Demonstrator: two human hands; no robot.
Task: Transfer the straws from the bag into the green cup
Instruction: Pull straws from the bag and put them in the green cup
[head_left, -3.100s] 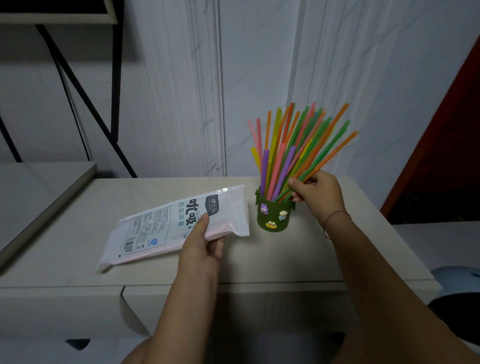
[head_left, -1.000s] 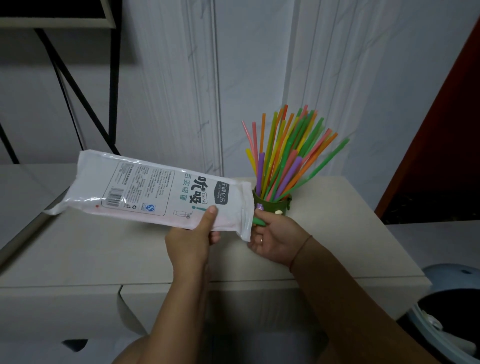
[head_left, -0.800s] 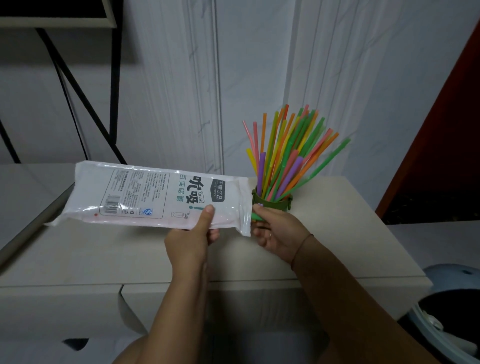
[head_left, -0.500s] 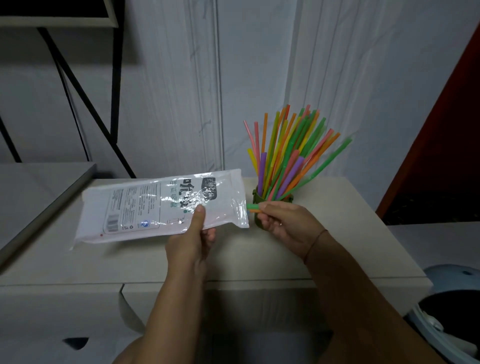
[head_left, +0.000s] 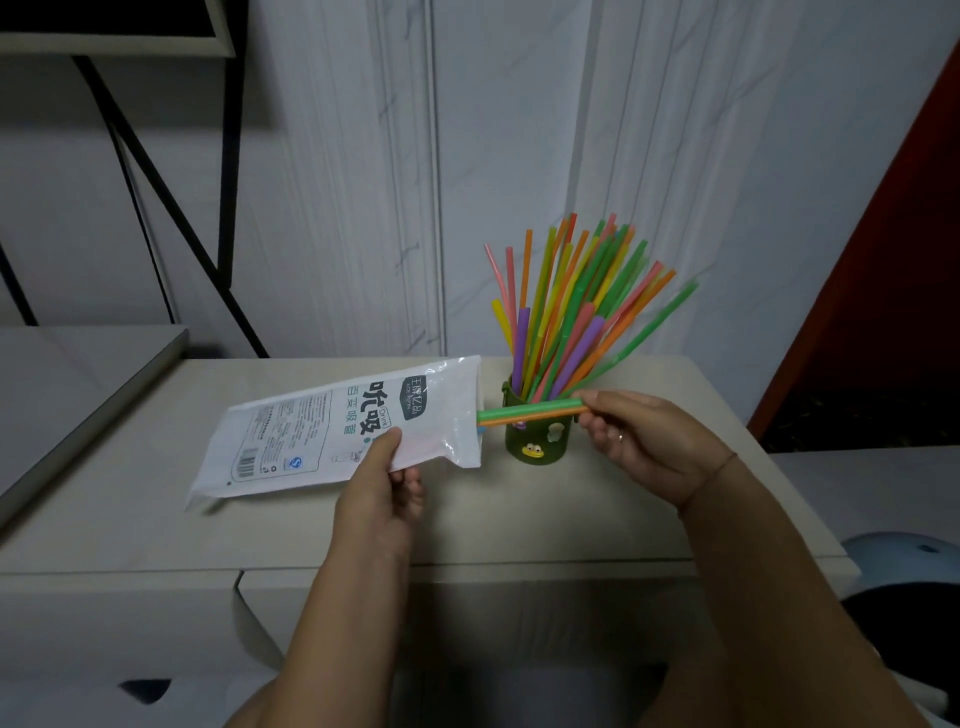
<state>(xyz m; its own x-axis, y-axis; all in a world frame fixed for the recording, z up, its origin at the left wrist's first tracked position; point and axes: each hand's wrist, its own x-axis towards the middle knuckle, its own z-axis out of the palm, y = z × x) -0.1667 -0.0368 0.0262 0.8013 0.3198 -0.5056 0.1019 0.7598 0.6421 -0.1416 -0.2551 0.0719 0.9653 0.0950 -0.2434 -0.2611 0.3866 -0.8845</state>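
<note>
the right hand (head_left: 644, 447) pinches the right ends of two straws (head_left: 524, 414), one green and one orange, between thumb and curled fingers. the pair lies nearly level, long axis left to right, rising slightly rightward, crossing in front of the cup (head_left: 540, 441); their left ends sit inside the bag (head_left: 332, 426) mouth. the left hand (head_left: 382, 493) grips the bag near that mouth, thumb on top, fingers beneath. the bag is flat, oblong, thin glossy white plastic with print, its mouth toward the cup and its closed end low on the left. the cup is a dark green cylinder with small cartoon charms, standing on the pale, smooth table (head_left: 519, 519). a bunch (head_left: 571, 312) of smooth coloured tubes stands in it, fanning up and right.
</note>
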